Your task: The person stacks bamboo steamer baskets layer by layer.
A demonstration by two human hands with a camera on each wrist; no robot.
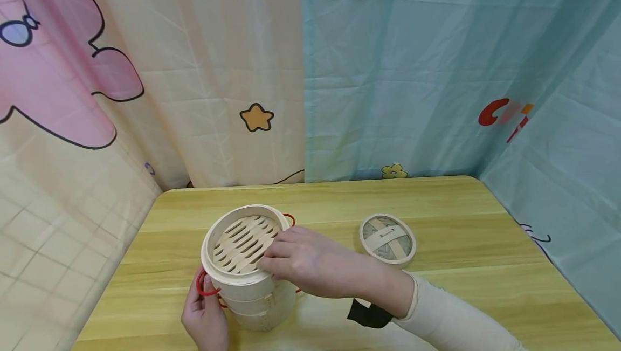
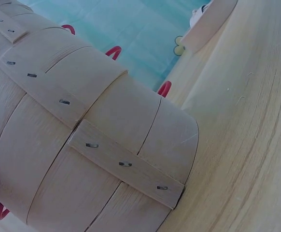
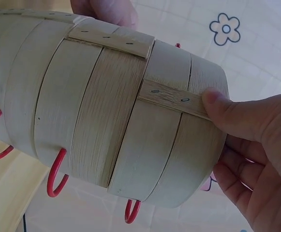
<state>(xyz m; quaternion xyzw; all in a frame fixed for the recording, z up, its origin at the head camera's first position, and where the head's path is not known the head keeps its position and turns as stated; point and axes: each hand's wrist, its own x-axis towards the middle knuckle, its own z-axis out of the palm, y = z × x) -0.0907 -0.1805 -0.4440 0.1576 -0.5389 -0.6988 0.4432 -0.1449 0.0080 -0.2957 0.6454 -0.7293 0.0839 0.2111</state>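
A stack of round bamboo steamer baskets [image 1: 257, 300] with red loop handles stands at the table's front left. The top basket [image 1: 245, 243] lies uncovered, its slatted base in view. My right hand [image 1: 310, 262] pinches this basket's right rim; in the right wrist view the thumb [image 3: 230, 113] presses on the outer wall and the other fingers curl over the edge. On the stack's left side my left hand [image 1: 206, 316] holds the wall by a red handle [image 1: 204, 284]; its fingers are partly hidden. Stapled bamboo strips [image 2: 126, 164] run down the stack's side.
A round woven bamboo lid [image 1: 388, 239] with a pale label band lies on the wooden table [image 1: 451, 232], right of the stack. Printed curtains [image 1: 388, 70] enclose the table at the back and sides. A black strap [image 1: 368, 314] hangs below the right wrist.
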